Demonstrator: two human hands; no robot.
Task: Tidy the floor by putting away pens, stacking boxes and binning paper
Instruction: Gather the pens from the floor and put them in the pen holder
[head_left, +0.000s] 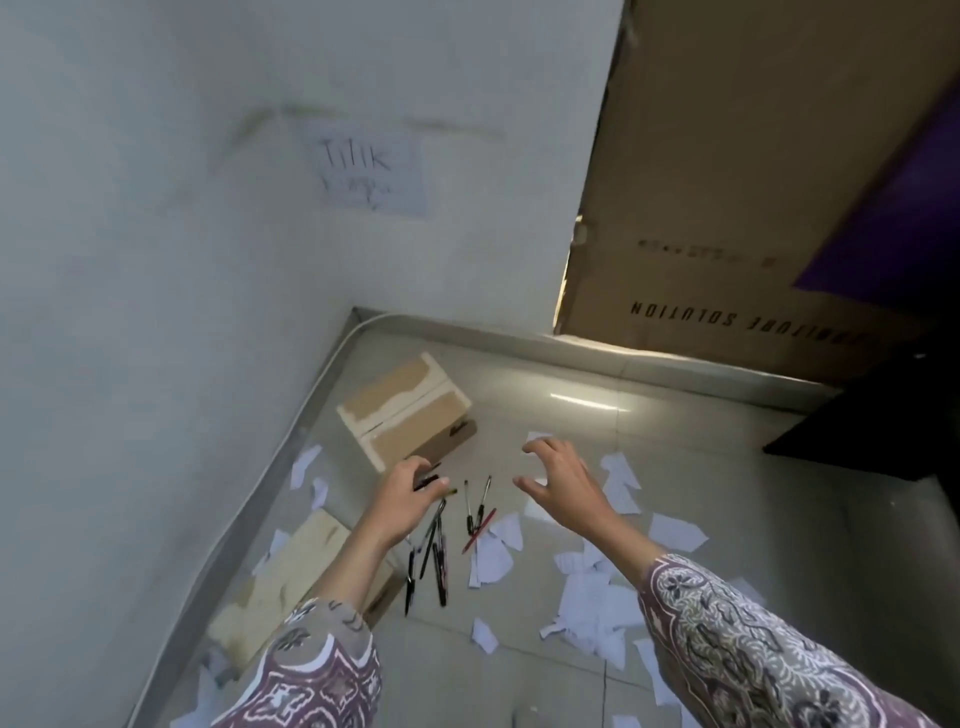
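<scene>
**Pens gathered at frame centre**

The left hand (410, 493) curls its fingers round black pens (428, 480). More pens (434, 551) lie below it on the floor (597, 395). The right hand (563, 480) hovers, fingers spread, over paper scraps (592, 597); two boxes (408, 413) sit left.

Looked like a storeroom corner: bare white wall (156, 260) upper left, handwritten note (369, 174) taped up, big cardboard carton (727, 182) upper right, tiled floor (675, 415).

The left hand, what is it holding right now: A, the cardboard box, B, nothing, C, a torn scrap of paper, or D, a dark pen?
D: the left hand curls its fingers round a dark pen, just in front of the cardboard box.
</scene>
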